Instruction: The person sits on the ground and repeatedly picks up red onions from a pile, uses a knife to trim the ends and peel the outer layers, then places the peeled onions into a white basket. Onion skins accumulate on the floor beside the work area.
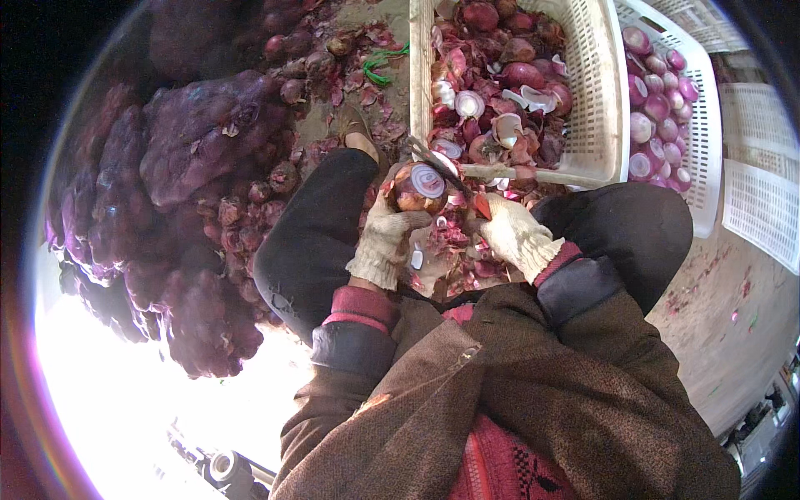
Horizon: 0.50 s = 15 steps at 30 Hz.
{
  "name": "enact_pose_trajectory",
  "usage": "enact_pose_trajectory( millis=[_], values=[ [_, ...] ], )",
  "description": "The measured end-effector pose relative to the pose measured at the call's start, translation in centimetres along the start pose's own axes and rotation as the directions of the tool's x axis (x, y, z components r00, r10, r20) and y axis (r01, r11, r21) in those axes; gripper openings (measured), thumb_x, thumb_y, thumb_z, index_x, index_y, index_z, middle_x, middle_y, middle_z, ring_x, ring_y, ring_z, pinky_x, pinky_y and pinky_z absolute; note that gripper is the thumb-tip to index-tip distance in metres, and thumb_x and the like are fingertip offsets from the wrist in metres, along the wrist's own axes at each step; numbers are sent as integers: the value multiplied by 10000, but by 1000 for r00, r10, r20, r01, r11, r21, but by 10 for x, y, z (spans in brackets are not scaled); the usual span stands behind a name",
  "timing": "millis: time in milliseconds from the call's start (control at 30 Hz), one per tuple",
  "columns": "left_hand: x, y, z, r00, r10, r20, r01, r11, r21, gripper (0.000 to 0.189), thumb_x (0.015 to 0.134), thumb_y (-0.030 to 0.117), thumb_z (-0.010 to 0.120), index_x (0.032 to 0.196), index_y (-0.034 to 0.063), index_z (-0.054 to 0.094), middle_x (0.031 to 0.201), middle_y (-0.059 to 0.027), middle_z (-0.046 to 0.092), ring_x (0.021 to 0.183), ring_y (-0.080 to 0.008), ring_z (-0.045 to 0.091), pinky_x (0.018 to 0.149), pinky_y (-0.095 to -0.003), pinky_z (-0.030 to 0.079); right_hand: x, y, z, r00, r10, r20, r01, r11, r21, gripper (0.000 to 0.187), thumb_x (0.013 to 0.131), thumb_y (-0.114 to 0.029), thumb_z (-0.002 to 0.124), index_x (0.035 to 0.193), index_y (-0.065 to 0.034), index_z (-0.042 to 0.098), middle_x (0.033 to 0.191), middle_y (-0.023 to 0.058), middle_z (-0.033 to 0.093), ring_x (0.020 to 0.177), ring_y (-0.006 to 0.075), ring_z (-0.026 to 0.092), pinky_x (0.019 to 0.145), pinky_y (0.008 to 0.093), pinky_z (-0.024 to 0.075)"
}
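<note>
My left hand (384,234), in a cream knitted glove, grips a red onion (415,189) whose top is cut flat, showing pale rings. My right hand (515,231), gloved alike, is closed around the red handle of a knife (481,206). The knife's dark blade points up and left, beside the onion's cut face; whether it touches cannot be told. Just beyond both hands stands a white plastic crate (590,106) holding unpeeled red onions (524,75), loose skins and cut ends. Skins and trimmings (453,237) lie on the ground between my knees.
Right of that crate, another white crate (706,144) holds peeled onions (659,106). Purple mesh sacks (194,137) of onions are piled at left, with loose onions (231,234) alongside. Green twine (378,65) lies on the littered floor. More perforated white crates (762,206) stand far right.
</note>
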<state>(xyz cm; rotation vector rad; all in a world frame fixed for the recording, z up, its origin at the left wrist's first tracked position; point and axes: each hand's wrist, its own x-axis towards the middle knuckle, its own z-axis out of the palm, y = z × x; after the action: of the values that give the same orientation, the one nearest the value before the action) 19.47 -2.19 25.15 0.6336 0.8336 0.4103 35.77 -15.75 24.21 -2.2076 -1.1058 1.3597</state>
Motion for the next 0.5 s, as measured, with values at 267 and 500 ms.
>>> enact_pose_trajectory(
  millis=[267, 500],
  values=[
    [-3, 2, -8, 998, -60, 16, 60, 997, -42, 677, 690, -120, 606, 1318, 47, 417, 1198, -137, 556, 1036, -271, 605, 791, -350, 558, -16, -34, -27, 997, 73, 23, -72, 997, -41, 309, 826, -214, 597, 1077, -38, 550, 942, 226, 632, 868, 394, 620, 755, 455, 487],
    [-8, 5, 19, 999, 23, -47, -18, 995, 101, 545, 758, -35, 605, 1277, 48, 462, 1138, -115, 595, 969, -253, 629, 789, -360, 548, -13, -24, -23, 997, -1, -78, -15, 978, -210, 312, 806, -259, 623, 988, -21, 539, 911, 253, 627, 880, 420, 606, 751, 484, 482]
  ],
)
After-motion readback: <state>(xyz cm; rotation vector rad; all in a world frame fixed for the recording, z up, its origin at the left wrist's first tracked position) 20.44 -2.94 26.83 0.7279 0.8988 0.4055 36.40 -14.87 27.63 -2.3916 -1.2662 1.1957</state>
